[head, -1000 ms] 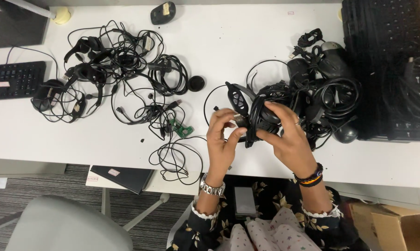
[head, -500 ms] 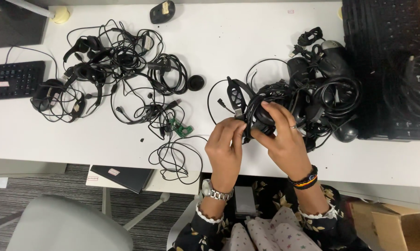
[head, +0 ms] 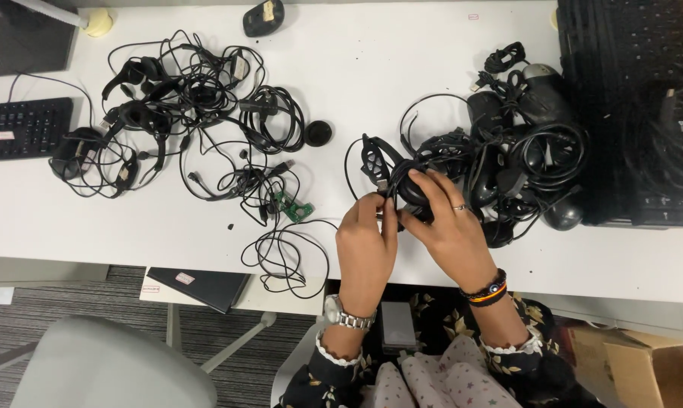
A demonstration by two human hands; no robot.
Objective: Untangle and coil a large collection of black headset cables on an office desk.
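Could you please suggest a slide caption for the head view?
Both hands, left hand and right hand, grip a black corded headset over a white table.

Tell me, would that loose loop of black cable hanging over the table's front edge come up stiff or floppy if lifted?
Probably floppy: the black cable loop lies in slack, uneven coils. Likely light, being thin. It may slide off, since part overhangs the white table.

Left hand point(head: 365, 243) and right hand point(head: 448, 230) meet side by side, forearms reaching forward, fingers curled in a pinching grip.
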